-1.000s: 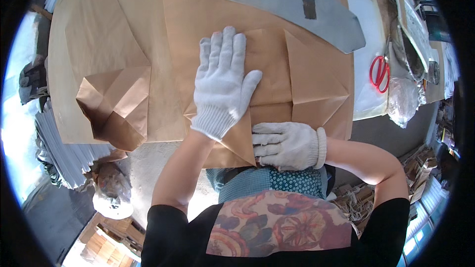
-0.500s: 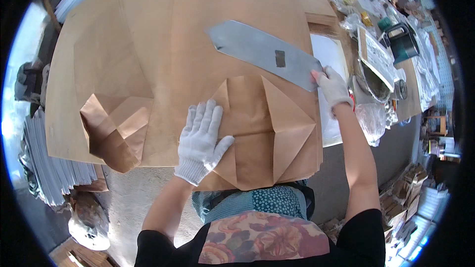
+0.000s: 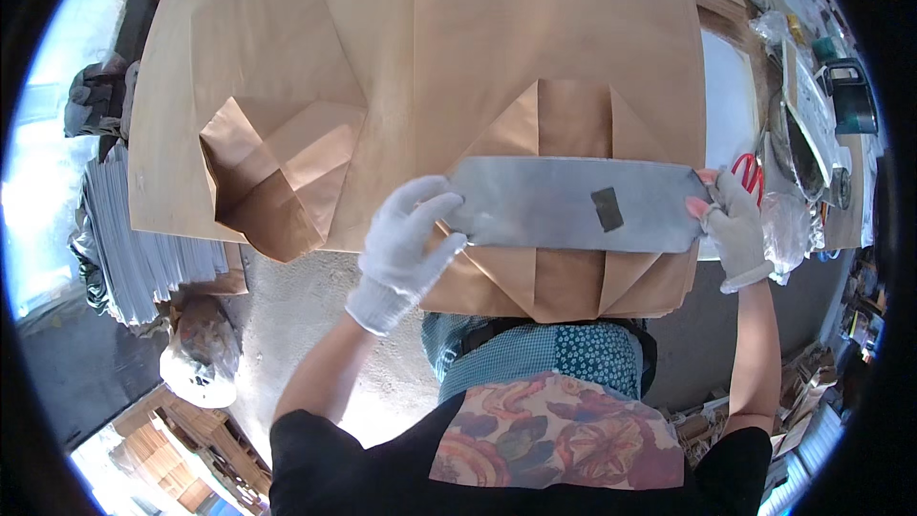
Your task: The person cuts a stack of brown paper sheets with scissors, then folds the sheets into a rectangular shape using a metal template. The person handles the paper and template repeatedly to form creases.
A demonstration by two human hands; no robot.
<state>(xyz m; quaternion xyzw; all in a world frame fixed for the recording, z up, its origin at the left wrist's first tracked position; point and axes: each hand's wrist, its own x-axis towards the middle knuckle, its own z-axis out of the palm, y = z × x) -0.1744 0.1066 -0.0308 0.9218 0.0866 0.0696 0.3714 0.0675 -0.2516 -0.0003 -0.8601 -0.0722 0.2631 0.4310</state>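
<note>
A long flat grey metal plate [image 3: 535,203] with a dark square patch lies crosswise over the folded brown paper bag bottom [image 3: 573,272]. My right hand [image 3: 737,229], in a white glove with bare fingertips showing, grips the plate's right end. At its left end my left hand [image 3: 406,244], in a white knit glove, has thumb and fingers closed about the corner. Folded flaps of the paper show above and below the plate; its middle is hidden under the metal. More brown sheets [image 3: 564,19] lie stacked beneath.
Another brown paper bag [image 3: 277,186] with an opened bottom lies at the left of the table. White sheets [image 3: 124,239] stand stacked beyond the left edge. At the right are red-handled scissors [image 3: 748,177], plastic bags [image 3: 785,229] and a dark green jug [image 3: 850,100].
The metal plate has come down and left, from a slant above the paper to straight across it. My left hand has left the paper flap for the plate's left end. The view has shifted.
</note>
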